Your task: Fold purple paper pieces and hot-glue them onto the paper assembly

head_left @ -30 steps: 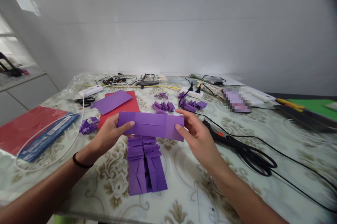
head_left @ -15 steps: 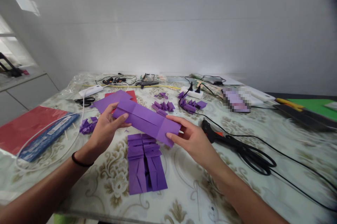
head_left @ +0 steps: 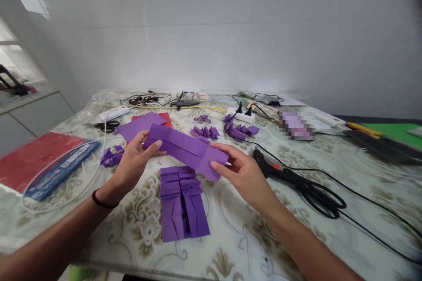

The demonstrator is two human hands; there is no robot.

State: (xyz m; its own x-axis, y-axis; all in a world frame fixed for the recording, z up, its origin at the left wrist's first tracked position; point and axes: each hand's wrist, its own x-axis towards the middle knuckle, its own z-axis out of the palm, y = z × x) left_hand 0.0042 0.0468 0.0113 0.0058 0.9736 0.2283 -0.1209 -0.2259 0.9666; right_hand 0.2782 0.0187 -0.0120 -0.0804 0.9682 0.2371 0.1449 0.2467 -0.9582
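Both hands, left point(head_left: 140, 151) and right point(head_left: 235, 171), pinch the creased purple paper strip point(head_left: 181, 147) between thumbs and fingers. Its long axis slopes down to the right.

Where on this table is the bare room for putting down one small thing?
The tablecloth shows bare patches beside the flat-lying purple paper: one toward the right forearm, one toward the left forearm. It is crowded farther back, around the power strip and folded purple pieces.
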